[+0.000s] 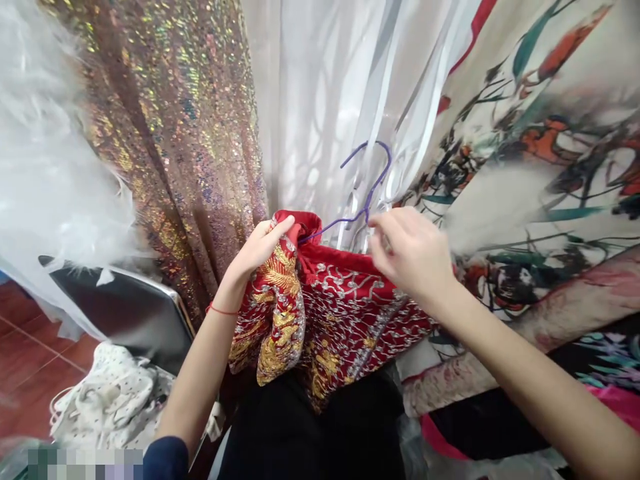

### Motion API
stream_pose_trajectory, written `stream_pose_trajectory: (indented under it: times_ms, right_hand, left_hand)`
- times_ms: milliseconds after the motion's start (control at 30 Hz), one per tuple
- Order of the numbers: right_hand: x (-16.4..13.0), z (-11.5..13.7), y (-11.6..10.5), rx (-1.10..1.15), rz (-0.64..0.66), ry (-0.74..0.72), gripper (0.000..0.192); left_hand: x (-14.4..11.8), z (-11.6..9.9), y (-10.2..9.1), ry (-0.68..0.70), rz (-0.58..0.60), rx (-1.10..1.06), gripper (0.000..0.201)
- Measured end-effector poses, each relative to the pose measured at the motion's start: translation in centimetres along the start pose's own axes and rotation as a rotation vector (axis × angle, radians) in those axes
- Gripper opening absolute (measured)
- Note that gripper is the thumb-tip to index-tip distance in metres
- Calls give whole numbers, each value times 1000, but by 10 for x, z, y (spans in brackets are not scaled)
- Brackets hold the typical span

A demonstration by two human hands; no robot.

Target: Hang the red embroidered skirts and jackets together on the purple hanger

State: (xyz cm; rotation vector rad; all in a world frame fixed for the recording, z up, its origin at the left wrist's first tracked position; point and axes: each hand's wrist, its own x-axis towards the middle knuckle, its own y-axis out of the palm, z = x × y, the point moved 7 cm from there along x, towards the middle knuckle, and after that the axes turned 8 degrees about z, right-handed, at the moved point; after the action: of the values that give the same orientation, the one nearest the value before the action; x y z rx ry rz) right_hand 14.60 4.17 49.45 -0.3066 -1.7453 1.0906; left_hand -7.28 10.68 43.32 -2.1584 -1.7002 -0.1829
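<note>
Hanging garments fill the background: a sequined bronze fabric (175, 133) at the far left, a white sheer garment (320, 100) in the middle, and a printed cloth with painted figures (540, 153) at the right. Red floor tiles (25, 347) and a dark chair (130, 307) with a white dotted cloth (105, 393) are seen at the near left. A red embroidered garment (330, 313), worked with gold and silver thread, is held at the centre, in front of the white one. Its collar edge is pinched by the left hand (260, 247), fingers closed on the red fabric. A purple wire hanger (367, 193) rises from the neck opening, its hook free in the air and not seen caught on any rail. The right hand (413, 257) is curled at the garment's right shoulder beside the hanger wire; whether fabric or wire is gripped cannot be told. Judged from this, the hanger sits partly within the neck, while the fabric lies bunched and unsettled, so fitting looks unfinished
</note>
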Motion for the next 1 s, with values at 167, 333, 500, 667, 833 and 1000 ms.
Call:
stream_pose_trajectory:
  times_ms: [167, 333, 500, 667, 833, 1000]
  right_hand:
    - [-18, -79, 19, 479, 313, 365, 19]
    - [-8, -77, 43, 905, 792, 283, 47]
    - [-1, -48, 62, 873, 808, 127, 47]
    - [-4, -31, 80, 895, 735, 135, 41]
    - [-4, -31, 83, 991, 747, 144, 41]
    - [-14, -62, 84, 911, 720, 235, 47]
  left_hand:
    - [2, -23, 8, -34, 3, -114, 40]
    - [12, -51, 23, -77, 110, -179, 40]
    - [21, -42, 38, -88, 170, -205, 33]
    - [26, -27, 46, -73, 170, -216, 33]
    - [21, -29, 46, -30, 136, -110, 40]
    - [9, -33, 44, 76, 118, 80, 36]
